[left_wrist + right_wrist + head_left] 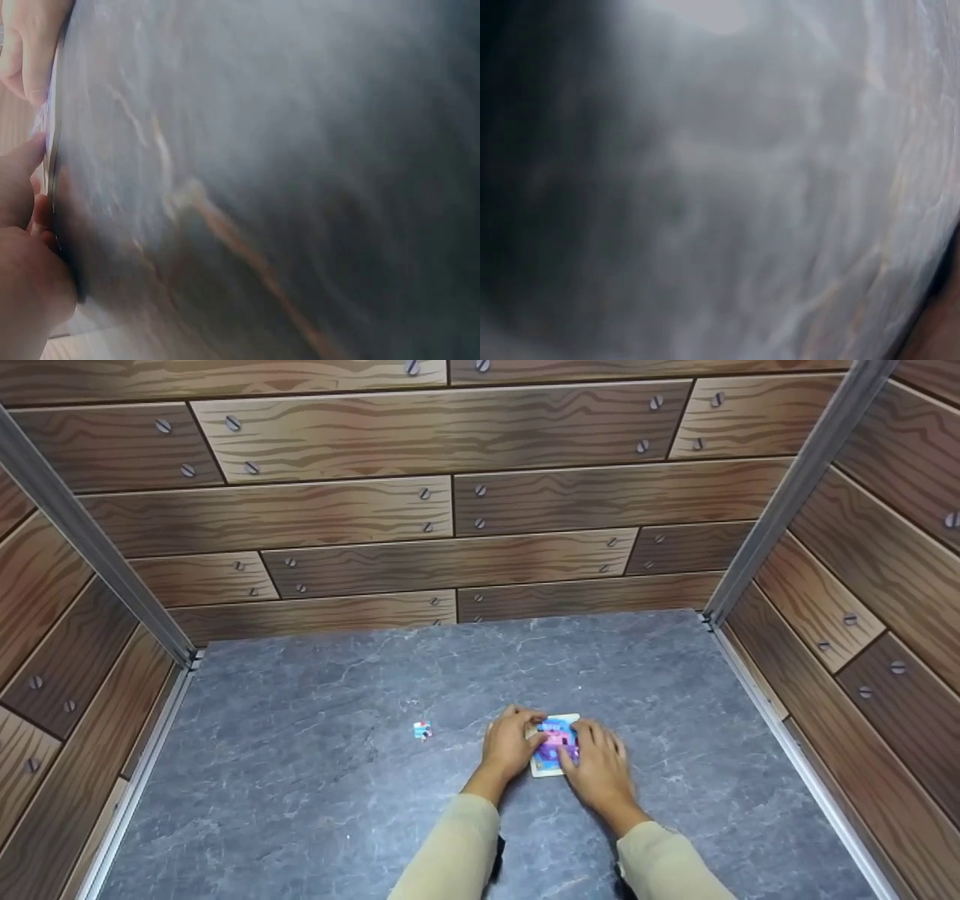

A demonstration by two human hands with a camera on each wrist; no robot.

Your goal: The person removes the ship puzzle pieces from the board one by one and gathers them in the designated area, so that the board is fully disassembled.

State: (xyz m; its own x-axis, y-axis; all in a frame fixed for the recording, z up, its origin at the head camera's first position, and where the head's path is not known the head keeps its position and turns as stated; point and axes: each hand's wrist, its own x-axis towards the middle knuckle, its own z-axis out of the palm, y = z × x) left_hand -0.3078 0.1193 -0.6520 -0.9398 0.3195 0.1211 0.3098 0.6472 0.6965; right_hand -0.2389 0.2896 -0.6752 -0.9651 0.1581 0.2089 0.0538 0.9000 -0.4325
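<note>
A small jigsaw puzzle [556,741] in pink, purple and blue with a pale border lies between the two hands. My left hand [511,744] holds its left side in the head view, the thumb reaching over the picture and the fingers around the upper left edge. From the right, my right hand [602,765] grips the puzzle, with its thumb low on the picture and fingers along the right edge. The left wrist view shows the puzzle's pale edge [52,124] side-on at the far left. Only a blurred sliver of skin [937,330] shows in the right wrist view.
A few small loose jigsaw pieces [422,730], blue, white and red, lie left of the hands on the grey marbled tabletop [315,780]. Wood-patterned panels [450,502] stand at the back and both sides, with metal rails [795,487] at the corners.
</note>
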